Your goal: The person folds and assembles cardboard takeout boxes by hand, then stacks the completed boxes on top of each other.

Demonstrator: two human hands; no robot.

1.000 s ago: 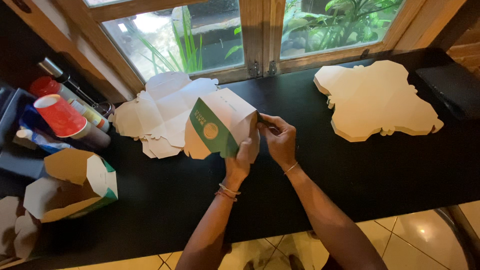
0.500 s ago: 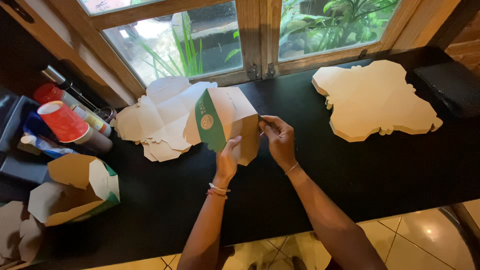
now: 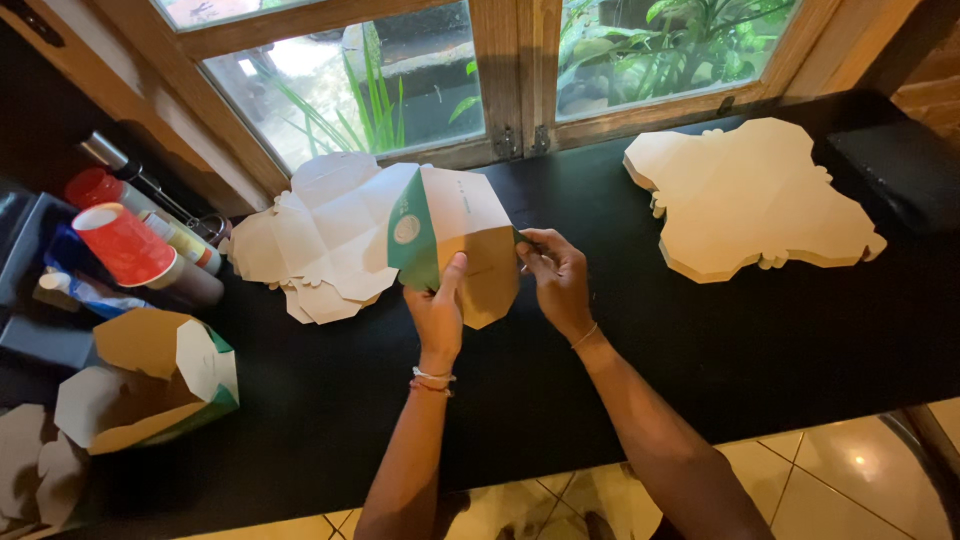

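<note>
Half-folded carton held up over the black counter (image 3: 600, 380), both hands on it.

Left hand (image 3: 437, 315) pinched the brown front panel of the carton (image 3: 450, 235), thumb up; right hand (image 3: 556, 275) nipped the green side flap at its right edge. Judged best: steady the body with the left, crease along the scored line, tuck the flap squarely. Flat blanks (image 3: 750, 195) lay well apart, right.

Both forearms are bare, with no sleeves in sight. The left hand (image 3: 437, 312) has thin bracelets at the wrist, one pale and beaded, one reddish. The right hand (image 3: 560, 278) has one thin pale band at the wrist.
</note>
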